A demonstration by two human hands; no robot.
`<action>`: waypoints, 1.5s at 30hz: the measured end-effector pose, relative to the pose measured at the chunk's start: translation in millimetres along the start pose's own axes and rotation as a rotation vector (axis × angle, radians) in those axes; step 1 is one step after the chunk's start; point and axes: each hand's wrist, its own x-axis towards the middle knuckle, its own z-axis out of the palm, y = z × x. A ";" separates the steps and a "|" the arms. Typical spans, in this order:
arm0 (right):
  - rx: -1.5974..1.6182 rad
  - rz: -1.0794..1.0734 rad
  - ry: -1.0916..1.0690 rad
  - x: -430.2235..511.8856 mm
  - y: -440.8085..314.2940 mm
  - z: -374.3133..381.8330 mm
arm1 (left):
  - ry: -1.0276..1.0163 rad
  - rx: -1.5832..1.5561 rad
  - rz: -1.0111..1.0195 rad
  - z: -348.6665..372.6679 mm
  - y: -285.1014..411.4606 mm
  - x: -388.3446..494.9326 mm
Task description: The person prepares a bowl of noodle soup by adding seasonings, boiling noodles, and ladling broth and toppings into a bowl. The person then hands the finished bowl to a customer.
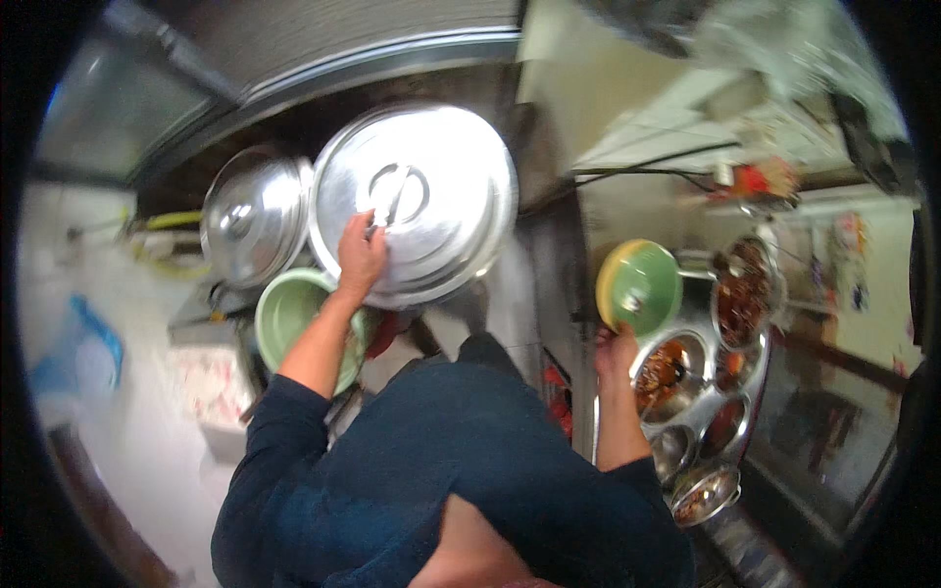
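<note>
My left hand (362,253) is closed on the handle of a large round metal lid (456,235), which covers whatever lies beneath it. On the other side, my right hand (616,351) grips the near rim of a bowl (647,283), green inside with a yellow outer side. That bowl is tilted above the left edge of a metal counter with round openings. Close to it, a metal pot (689,400) holds orange-brown food with a dark utensil in it. Left of the large lid sits a smaller shiny metal lid (253,220). The picture is blurred.
A light green tub (283,312) stands under my left forearm. At the right are a pan of dark red-brown food (744,301) and several smaller containers. A white box (213,386) and a blue plastic bag (95,345) lie at the left. Clear plastic hangs at the upper right.
</note>
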 end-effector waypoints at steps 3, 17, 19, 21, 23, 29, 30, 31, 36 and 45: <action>0.010 0.067 -0.078 -13.6 -6.5 -13.7 | 0.132 -0.093 -0.201 -39.0 -24.9 -63.2; -0.619 0.133 -0.549 -88.6 9.0 121.7 | -0.368 0.103 -0.968 -49.7 -176.6 -223.0; -0.655 0.077 -0.587 -98.1 1.3 137.1 | -0.184 -0.218 -1.130 -12.9 -176.3 -215.8; -0.705 0.033 -0.619 -108.2 -3.7 147.8 | -0.138 -0.421 -1.264 2.1 -180.7 -205.2; -0.747 -0.018 -0.621 -117.7 -4.9 154.5 | -0.251 -0.497 -1.396 4.7 -188.6 -191.0; -0.764 -0.253 -0.610 -139.8 -20.3 156.1 | -0.707 0.402 -0.520 -52.5 -213.8 -208.2; -0.728 -0.284 -0.607 -142.2 -24.6 156.0 | -0.706 0.492 -0.474 -62.5 -215.9 -215.8; -0.694 -0.304 -0.582 -144.0 -30.4 156.3 | -0.785 0.570 -0.513 -72.3 -218.5 -222.9; -0.623 -0.499 -0.519 -153.9 -67.2 164.3 | -0.740 0.776 -0.347 -90.6 -236.3 -243.0; -0.497 -0.832 -0.431 -148.6 -156.7 194.2 | -1.023 0.817 -0.288 -77.6 -285.5 -228.8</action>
